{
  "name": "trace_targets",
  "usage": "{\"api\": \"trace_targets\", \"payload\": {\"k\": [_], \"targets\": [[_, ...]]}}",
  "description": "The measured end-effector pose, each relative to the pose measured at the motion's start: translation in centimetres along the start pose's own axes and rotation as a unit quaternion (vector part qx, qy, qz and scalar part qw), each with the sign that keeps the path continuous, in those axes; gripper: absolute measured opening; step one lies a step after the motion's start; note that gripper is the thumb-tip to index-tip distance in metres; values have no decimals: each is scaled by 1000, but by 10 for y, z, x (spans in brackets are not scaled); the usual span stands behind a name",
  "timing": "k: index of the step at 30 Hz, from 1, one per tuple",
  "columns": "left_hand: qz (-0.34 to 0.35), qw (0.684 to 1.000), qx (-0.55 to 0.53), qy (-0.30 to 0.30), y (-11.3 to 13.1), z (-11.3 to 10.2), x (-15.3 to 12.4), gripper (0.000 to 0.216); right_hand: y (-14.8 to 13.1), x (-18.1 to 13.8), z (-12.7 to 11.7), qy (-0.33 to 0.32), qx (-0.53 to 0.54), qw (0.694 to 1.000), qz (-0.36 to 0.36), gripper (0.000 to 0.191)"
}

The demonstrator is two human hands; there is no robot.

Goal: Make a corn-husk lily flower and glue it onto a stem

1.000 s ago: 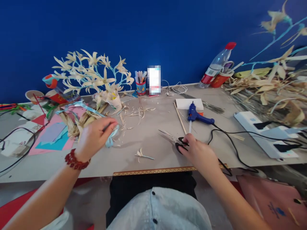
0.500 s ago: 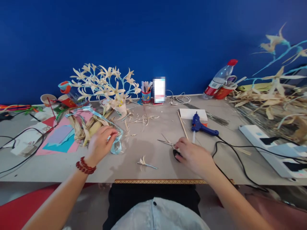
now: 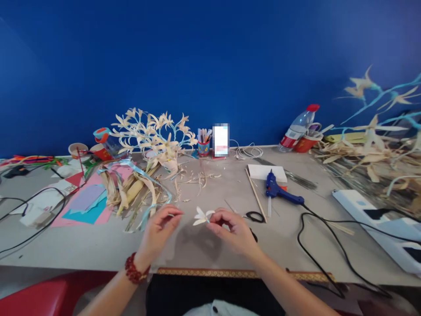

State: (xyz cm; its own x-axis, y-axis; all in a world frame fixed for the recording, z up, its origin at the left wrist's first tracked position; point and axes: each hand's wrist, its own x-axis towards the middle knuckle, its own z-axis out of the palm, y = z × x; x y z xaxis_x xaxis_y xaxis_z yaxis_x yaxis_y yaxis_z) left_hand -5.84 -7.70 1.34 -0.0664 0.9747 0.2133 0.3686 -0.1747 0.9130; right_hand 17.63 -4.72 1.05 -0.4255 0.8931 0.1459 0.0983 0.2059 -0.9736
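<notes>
In my right hand (image 3: 232, 228) is a small cream flower (image 3: 200, 217), pinched between thumb and fingers with its petals pointing left. My left hand (image 3: 161, 228), a red bead bracelet on its wrist, faces it a short way off. Its thumb and fingertips are drawn together in a pinch; anything between them is too small to make out. Light blue tape (image 3: 144, 218) lies just behind the left hand. Scissors with black handles (image 3: 255, 216) rest on the table, partly hidden behind my right hand.
A blue glue gun (image 3: 274, 188) with its cord lies right of a thin stick (image 3: 255, 195). A branching bunch of cream flowers (image 3: 158, 140) stands behind dried husks (image 3: 131, 188). Coloured paper (image 3: 87, 197) is at left, a white power strip (image 3: 371, 224) at right.
My right hand has let go of the scissors, moved left and picked up the flower from the table. My left hand has come right and nearer, away from the tape. The view has tilted up.
</notes>
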Motion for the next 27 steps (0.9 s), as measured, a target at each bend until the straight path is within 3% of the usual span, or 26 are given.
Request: {"api": "trace_targets", "payload": {"k": [2,6,11,14,22,27], "targets": [[-16,994,-100,-33,6,20,5,15,-5,9,0,29,112,993,-5,15],[-37,950,-308,-31,22,57,26,17,-10,26,4,45,266,963,14,17],[-90,908,-408,-28,32,81,51,12,-7,41,-2,51,341,939,20,18],[-66,918,-388,-43,31,86,58,9,0,45,-10,59,329,942,-10,17],[125,965,-196,-117,33,79,65,10,12,45,-23,33,213,968,-131,11],[216,962,-107,-127,34,73,66,12,13,42,-25,29,183,971,-149,6]]}}
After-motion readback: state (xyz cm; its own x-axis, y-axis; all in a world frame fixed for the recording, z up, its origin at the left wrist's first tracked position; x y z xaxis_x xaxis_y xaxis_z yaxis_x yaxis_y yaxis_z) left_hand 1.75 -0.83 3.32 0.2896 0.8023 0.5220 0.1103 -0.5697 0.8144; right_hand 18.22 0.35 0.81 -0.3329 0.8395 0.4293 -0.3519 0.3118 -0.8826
